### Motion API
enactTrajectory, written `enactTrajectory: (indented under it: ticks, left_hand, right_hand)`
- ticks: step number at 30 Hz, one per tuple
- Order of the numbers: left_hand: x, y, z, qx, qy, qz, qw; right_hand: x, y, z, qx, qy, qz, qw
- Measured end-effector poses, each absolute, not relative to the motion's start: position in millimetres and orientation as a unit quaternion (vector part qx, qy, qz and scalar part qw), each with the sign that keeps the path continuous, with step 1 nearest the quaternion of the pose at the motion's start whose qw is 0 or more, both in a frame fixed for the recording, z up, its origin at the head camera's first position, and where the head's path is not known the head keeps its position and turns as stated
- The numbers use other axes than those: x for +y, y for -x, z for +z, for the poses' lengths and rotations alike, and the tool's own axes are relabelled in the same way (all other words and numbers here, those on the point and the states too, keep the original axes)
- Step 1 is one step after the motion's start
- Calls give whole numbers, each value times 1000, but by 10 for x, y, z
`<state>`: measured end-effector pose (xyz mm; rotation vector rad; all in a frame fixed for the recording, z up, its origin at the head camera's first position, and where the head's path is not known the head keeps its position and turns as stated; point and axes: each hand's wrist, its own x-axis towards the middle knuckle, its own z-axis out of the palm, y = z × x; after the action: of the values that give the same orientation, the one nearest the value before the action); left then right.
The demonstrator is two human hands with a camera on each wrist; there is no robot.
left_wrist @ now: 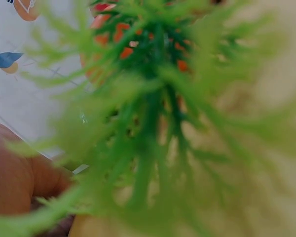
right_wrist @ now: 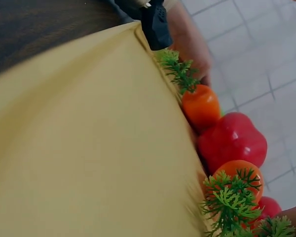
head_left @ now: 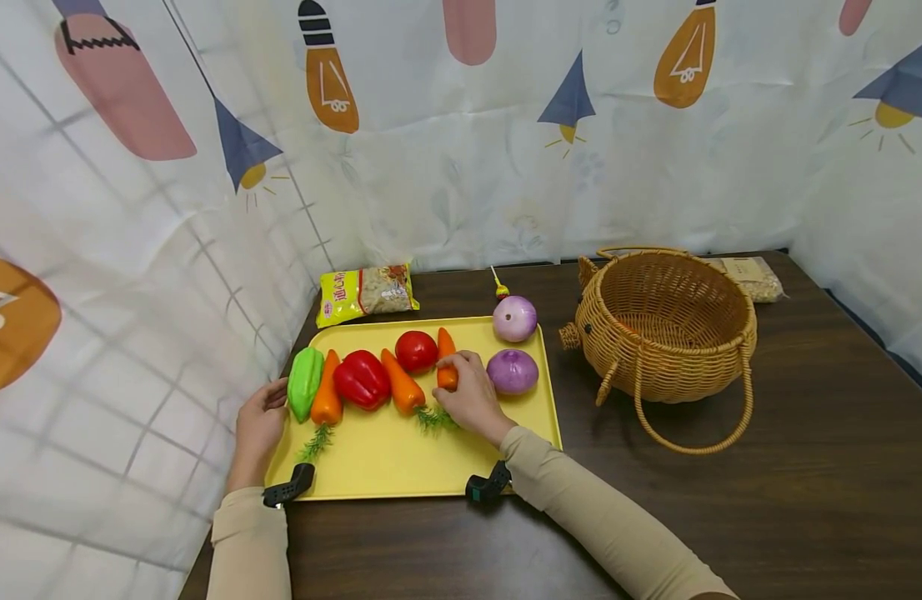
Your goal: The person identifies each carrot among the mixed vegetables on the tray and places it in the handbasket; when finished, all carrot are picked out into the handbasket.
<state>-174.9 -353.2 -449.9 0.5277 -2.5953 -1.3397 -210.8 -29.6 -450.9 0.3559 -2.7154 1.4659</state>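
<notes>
Carrot (head_left: 448,379) on the right part of the tray (head_left: 386,467) is pinched by the right hand (head_left: 474,396): the grip is closed about it between thumb and fingers, and its narrow end is pointed towards the far rim. To its left the tomato (head_left: 416,351) is placed, and to its right a pale onion (head_left: 515,319) and a purple onion (head_left: 513,372). Further left on the tray, the middle carrot (head_left: 403,385), the red pepper (head_left: 363,380), the left carrot (head_left: 327,392) and the green vegetable (head_left: 305,383) are set in a row. The left hand (head_left: 258,429) is held beside the green vegetable, at the tray's left edge; whether anything is gripped by it cannot be told. In the left wrist view, much is covered by a blurred leafy tuft (left_wrist: 148,113). The tray is carried by a dark counter (head_left: 814,433). Beyond it a yellow packet (head_left: 367,294) and a lollipop (head_left: 502,289) are laid; to the right a wicker basket (head_left: 671,362) is stood, with a second packet (head_left: 757,279) partly hidden behind.
</notes>
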Motion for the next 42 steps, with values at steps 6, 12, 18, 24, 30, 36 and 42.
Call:
enactTrajectory:
  ticks: [6, 12, 18, 24, 30, 36, 42]
  left_hand:
    - [-3525, 1758, -4494, -873, -176, -445, 91]
    - [-3514, 1729, -4476, -873, -171, -448, 89]
    - [-3514, 1723, -4473, -874, -173, -446, 88]
    - [-3512, 1724, -4476, -873, -175, -448, 87]
    - [-3507, 1728, -4474, -871, -174, -451, 87]
    - [-3512, 1732, -4476, -872, -175, -448, 85]
    - [-3518, 1735, -4484, -873, -172, -448, 87]
  right_hand:
    - [-269, 2097, -4484, -889, -127, 438, 25]
    - [-240, 2088, -4444, -899, -140, 414, 37]
    - [-233, 2087, -4417, -899, -136, 414, 36]
    - [-208, 2098, -4393, -890, -116, 439, 35]
    - [-194, 2113, -4365, -881, -95, 462, 29]
    - [-179, 2130, -4296, -867, -75, 491, 37]
    - [-153, 2134, -4208, -849, -67, 521, 64]
